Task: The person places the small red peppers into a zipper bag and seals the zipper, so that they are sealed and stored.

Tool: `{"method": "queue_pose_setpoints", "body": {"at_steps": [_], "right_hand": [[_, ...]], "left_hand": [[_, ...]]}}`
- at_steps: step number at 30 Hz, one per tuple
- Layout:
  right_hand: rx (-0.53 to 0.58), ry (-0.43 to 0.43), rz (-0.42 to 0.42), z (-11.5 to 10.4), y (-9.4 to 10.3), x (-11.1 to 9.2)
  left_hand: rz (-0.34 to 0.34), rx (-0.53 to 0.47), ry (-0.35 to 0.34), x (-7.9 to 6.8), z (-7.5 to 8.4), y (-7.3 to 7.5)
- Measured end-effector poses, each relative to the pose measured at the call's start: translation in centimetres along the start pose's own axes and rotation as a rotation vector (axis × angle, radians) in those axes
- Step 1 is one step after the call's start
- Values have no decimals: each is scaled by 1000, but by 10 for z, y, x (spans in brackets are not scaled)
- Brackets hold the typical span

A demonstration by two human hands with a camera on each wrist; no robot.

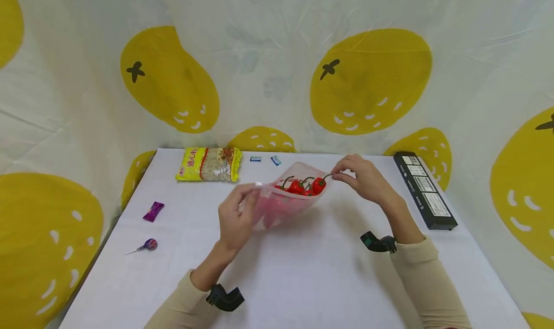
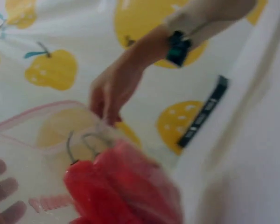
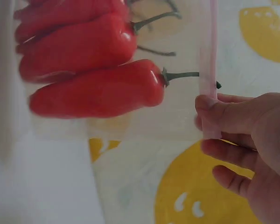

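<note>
A clear zip bag with a pink seal strip [image 1: 291, 208] is held above the table, its mouth spread apart. Several red peppers [image 1: 319, 185] with green stems lie inside it. My left hand [image 1: 235, 218] grips the bag's left end near the seal, thumb against fingers. At the opposite end, my right hand [image 1: 363, 177] pinches the corner of the mouth. In the right wrist view, the thumb and fingers of that hand [image 3: 256, 126] press the pink strip, and one stem pokes past it just above the thumb. The peppers [image 2: 126, 186] hang low in the bag in the left wrist view.
A yellow bag of pasta [image 1: 209, 164] lies at the back left, with two small blue-and-white packets [image 1: 256, 159] beside it. On the left are a purple wrapped candy [image 1: 153, 211] and a lollipop [image 1: 150, 244]. A long black box [image 1: 425, 190] lies along the right edge.
</note>
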State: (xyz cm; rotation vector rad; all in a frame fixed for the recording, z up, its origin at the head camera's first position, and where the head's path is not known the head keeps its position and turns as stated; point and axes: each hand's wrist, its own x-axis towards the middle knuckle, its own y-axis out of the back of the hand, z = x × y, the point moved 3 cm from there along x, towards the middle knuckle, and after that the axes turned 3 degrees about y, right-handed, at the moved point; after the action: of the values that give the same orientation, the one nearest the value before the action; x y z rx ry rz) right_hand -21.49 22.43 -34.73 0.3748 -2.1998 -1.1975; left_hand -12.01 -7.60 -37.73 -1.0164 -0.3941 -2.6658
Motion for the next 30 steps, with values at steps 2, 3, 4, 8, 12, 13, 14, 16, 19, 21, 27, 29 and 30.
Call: {"method": "queue_pose_setpoints", "body": {"at_steps": [2, 3, 4, 8, 12, 13, 14, 16, 19, 21, 27, 29, 30], "right_hand": [[33, 33, 55, -8, 11, -1], [47, 59, 83, -12, 15, -1], [60, 86, 105, -15, 19, -2], [107, 128, 185, -20, 25, -4], [149, 77, 230, -13, 26, -10], [160, 64, 233, -11, 25, -11], [166, 55, 230, -10, 24, -12], [166, 48, 211, -10, 23, -14], [141, 41, 170, -16, 25, -12], [114, 37, 131, -25, 25, -8], [30, 99, 11, -69, 15, 19], [-14, 166, -4, -87, 7, 33], [-37, 205, -7, -95, 2, 40]], "left_hand": [[54, -49, 109, 13, -3, 7], [78, -72, 140, 18, -4, 10], [84, -93, 164, 22, -5, 11], [75, -123, 240, 29, -12, 9], [88, -150, 347, 29, -12, 11], [97, -157, 366, 28, -11, 13], [98, -162, 374, 28, -10, 14], [85, -169, 373, 27, -6, 15], [82, -195, 360, 26, -4, 14], [94, -212, 343, 27, -2, 13], [90, -199, 292, 29, 2, 9], [82, -195, 290, 29, 3, 6], [80, -198, 293, 29, 4, 5]]}}
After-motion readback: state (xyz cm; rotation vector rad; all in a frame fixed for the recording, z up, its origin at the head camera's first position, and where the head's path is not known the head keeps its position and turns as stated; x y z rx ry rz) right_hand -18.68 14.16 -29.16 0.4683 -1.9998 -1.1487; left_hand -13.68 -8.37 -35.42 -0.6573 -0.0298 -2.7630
